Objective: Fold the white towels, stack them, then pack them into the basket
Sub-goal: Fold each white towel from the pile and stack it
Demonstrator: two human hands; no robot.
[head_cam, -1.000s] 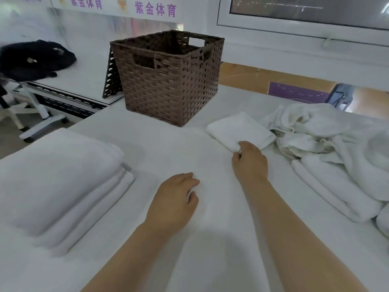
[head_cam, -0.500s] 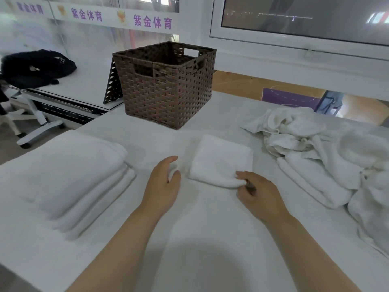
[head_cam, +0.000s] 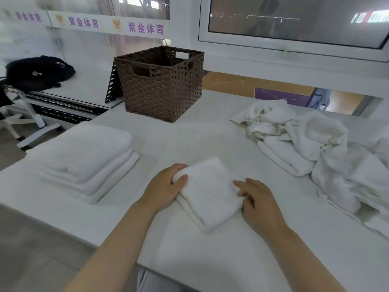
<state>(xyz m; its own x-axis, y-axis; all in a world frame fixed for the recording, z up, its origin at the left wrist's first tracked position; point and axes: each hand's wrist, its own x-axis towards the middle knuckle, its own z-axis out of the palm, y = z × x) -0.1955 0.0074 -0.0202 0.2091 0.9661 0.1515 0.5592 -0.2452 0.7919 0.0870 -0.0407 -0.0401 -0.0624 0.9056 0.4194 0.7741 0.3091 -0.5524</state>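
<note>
A small folded white towel (head_cam: 207, 190) lies on the white table (head_cam: 210, 256) right in front of me. My left hand (head_cam: 166, 187) grips its left edge, thumb on top and fingers curled round the corner. My right hand (head_cam: 255, 197) holds the towel's right edge, fingers curled against it. A stack of larger folded white towels (head_cam: 84, 157) rests at the left. A heap of unfolded white towels (head_cam: 311, 148) spreads over the right side. The brown woven basket (head_cam: 162, 85) stands at the back, apparently empty.
A black bag (head_cam: 37, 72) lies on a second white table at the far left, with a white chair base below it. A dark perforated panel (head_cam: 113, 85) leans behind the basket. A window and wall run along the back.
The small folded towel has been drawn from beside the heap towards me. My left hand, earlier resting on the table, now grips its left edge; my right hand stays on its right edge.
</note>
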